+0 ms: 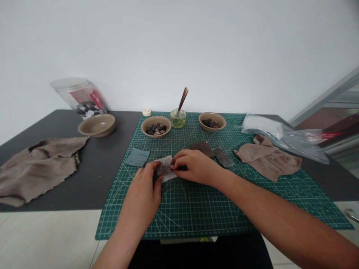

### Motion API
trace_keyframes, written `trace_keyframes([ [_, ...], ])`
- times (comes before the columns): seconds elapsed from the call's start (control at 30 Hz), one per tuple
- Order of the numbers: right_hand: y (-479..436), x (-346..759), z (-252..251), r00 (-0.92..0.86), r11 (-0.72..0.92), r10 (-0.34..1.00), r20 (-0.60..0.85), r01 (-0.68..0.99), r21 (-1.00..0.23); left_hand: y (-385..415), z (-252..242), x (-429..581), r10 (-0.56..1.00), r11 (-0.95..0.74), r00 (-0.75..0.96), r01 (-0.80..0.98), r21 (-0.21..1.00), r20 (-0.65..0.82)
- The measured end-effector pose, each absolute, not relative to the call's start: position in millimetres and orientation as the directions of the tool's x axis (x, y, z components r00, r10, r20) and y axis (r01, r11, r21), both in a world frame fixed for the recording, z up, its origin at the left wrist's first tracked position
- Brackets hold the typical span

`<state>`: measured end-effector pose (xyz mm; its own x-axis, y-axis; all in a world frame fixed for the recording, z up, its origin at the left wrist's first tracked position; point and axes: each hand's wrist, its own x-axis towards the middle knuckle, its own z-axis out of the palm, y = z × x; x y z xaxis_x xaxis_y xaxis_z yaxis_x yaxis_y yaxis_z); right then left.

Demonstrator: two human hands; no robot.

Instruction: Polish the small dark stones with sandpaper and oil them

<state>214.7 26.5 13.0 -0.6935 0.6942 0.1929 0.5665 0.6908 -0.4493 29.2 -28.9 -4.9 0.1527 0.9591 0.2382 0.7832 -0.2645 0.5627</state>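
Observation:
A small light-grey sheet with a dark smudged middle (167, 170), looking like worn sandpaper, lies over the green cutting mat (196, 216). My left hand (144, 194) grips its left edge between thumb and fingers. Pressed together at the sheet's right side are the fingertips of my right hand (193, 164); whatever they pinch is hidden. To the left is a blue-grey square piece (137, 157). Beyond my right wrist lie a brown piece (202, 148) and a dark grey piece (223, 156).
Two tan bowls of stones (156, 121) (212, 117) flank a glass of greenish liquid (178, 120) holding thin brown sticks. A third bowl (97, 129), a clear jar (81, 97) and a brown cloth (42, 164) are left. Rightward are another cloth (269, 160) and a plastic bag (283, 132).

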Motion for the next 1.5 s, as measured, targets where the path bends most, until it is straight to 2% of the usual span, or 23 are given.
trace_keyframes([
  [0.1, 27.1, 215.3, 13.0, -0.677, 0.691, 0.705, 0.213, 0.586, -0.424, -28.7, -5.3, 28.5, 0.958, -0.268, 0.159, 0.788, 0.555, 0.238],
  [0.23, 28.5, 219.1, 13.1, -0.718, 0.709, 0.666, 0.201, 0.527, -0.469, -29.2, -6.4, 27.1, 0.960, -0.261, 0.153, 0.794, 0.549, 0.234],
  [0.37, 32.0, 217.9, 11.7, -0.676, 0.692, 0.702, 0.225, 0.572, -0.440, -29.1, -6.6, 27.1, 0.958, -0.270, 0.166, 0.795, 0.543, 0.233],
  [0.5, 31.2, 214.8, 9.6, -0.723, 0.723, 0.652, 0.230, 0.500, -0.477, -28.5, -7.2, 27.1, 0.962, -0.260, 0.159, 0.784, 0.563, 0.223],
  [0.67, 25.3, 220.0, 10.6, -0.660, 0.672, 0.715, 0.232, 0.557, -0.488, -28.5, -7.5, 27.4, 0.964, -0.248, 0.142, 0.776, 0.579, 0.223],
  [0.83, 26.2, 217.0, 10.3, -0.724, 0.719, 0.652, 0.226, 0.496, -0.486, -29.1, -5.6, 28.0, 0.962, -0.257, 0.148, 0.768, 0.586, 0.228],
  [0.97, 29.2, 215.1, 8.7, -0.659, 0.680, 0.715, 0.232, 0.579, -0.451, -28.7, -6.0, 27.8, 0.963, -0.251, 0.134, 0.753, 0.608, 0.232],
  [1.1, 28.6, 215.4, 9.7, -0.698, 0.709, 0.678, 0.232, 0.536, -0.458, -28.4, -7.4, 27.8, 0.960, -0.261, 0.138, 0.760, 0.595, 0.245],
  [1.23, 26.3, 216.7, 11.9, -0.617, 0.642, 0.756, 0.219, 0.633, -0.432, -28.6, -8.0, 27.9, 0.957, -0.268, 0.146, 0.767, 0.583, 0.249],
  [1.4, 25.4, 214.5, 10.1, -0.677, 0.687, 0.705, 0.211, 0.577, -0.442, -28.5, -7.2, 28.0, 0.961, -0.262, 0.152, 0.774, 0.576, 0.232],
  [1.5, 29.8, 210.6, 8.1, -0.635, 0.664, 0.737, 0.230, 0.618, -0.421, -28.8, -6.6, 28.1, 0.961, -0.260, 0.151, 0.772, 0.580, 0.231],
])
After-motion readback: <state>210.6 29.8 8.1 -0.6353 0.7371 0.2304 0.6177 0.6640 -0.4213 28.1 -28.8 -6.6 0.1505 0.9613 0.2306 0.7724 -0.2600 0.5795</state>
